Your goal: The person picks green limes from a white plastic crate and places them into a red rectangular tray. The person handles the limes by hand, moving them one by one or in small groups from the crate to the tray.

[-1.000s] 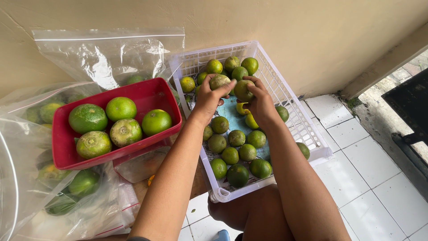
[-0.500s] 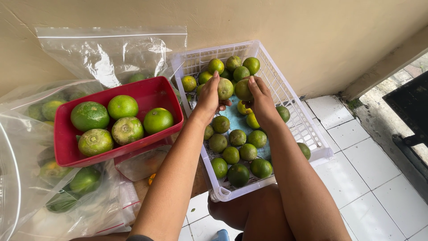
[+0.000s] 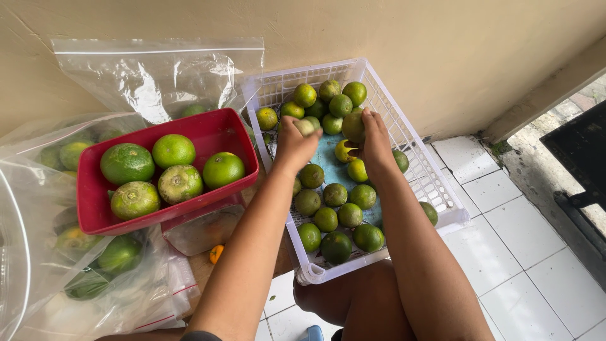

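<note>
While both arms reach into the white slatted basket [image 3: 413, 164], the left hand [image 3: 295, 142] closes its fingers around a small pale-green lime [image 3: 305, 127], lifted just above the pile. The right hand [image 3: 374, 140] curls over a duller, olive lime [image 3: 353, 126] near the far end, fingers wrapped on it.

Small limes fill the basket, thick at the far wall and near edge, with a bare patch of blue liner [image 3: 328, 165] showing between the hands.

Just left sits a red tub [image 3: 208, 132] with five large green citrus. Clear zip bags [image 3: 158, 76] lie behind and under it, more fruit inside.

Judgement on technique: grip lightly with the fingertips, lift each fruit clear before moving it, and avoid dragging the wrists across the pile, or the neighbours roll.

Against half a second ago: the left hand's lime sits lower and more enclosed, where it was held up and plainly visible. The right hand has shifted slightly toward the far wall. Tub and bags unchanged.
</note>
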